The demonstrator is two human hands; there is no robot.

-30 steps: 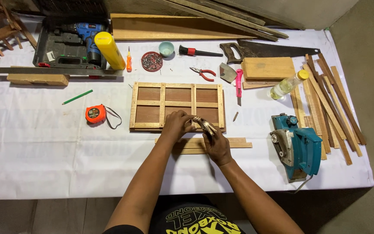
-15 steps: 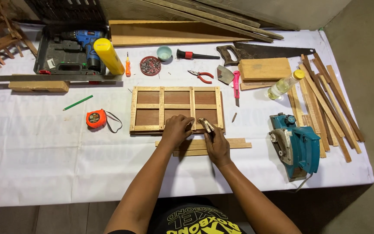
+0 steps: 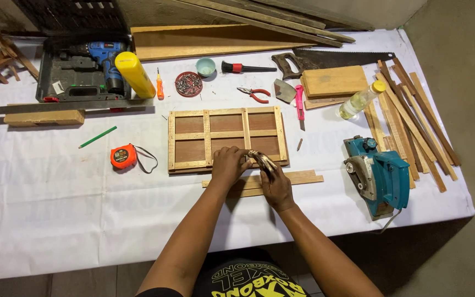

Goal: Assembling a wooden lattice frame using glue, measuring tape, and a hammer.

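Far left on the white-covered worktop lies a wooden block, with a green pencil and an orange tape measure nearer the centre. Behind them sits an open tool case with a blue drill and a yellow can.

At centre lies the wooden frame — flat, divided into panels by slats. The left hand rests on its near rail, fingers curled down against the wood. The right hand is just beside it, closed around a small metal tool whose tip meets the frame's near edge; its exact kind cannot be told. Loose wooden strips lie under the right hand, touching the frame's front.

To the right — red-handled pliers, a handsaw, a blue electric planer and a pile of thin laths.
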